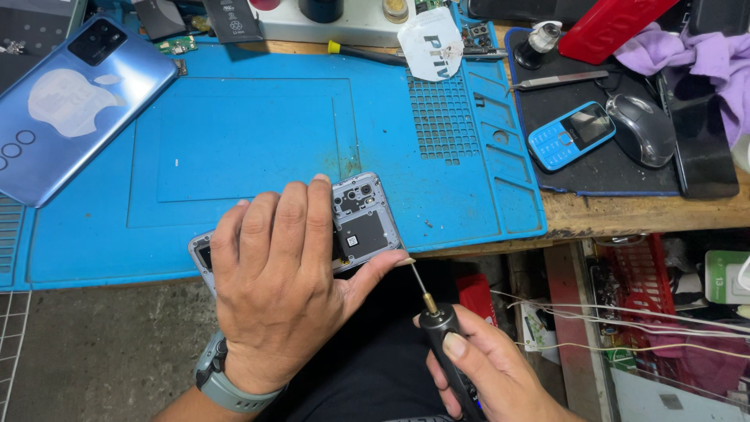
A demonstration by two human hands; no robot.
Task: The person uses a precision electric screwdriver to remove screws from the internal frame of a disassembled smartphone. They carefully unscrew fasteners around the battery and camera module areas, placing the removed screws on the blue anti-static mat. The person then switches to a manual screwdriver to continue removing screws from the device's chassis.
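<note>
Phone: opened phone (pixel 361 223) lies at the near edge of the blue mat (pixel 234 141), back cover off, camera and board bare
Left hand: your left hand (pixel 281 289) lies flat over it, grip pressed down on the frame, thumb at the lower corner
Right hand: your right hand (pixel 488 371) has its grip closed round the screwdriver (pixel 441 328), tip at the phone's edge
Progress: looks opened up; inner work seems still ahead
Table: wooden table (pixel 625 211), blue back cover (pixel 74 101) at left, small blue keypad phone (pixel 570 134) and mouse (pixel 642 129) on a dark pad
Room: cluttered shelves and wires below
</note>
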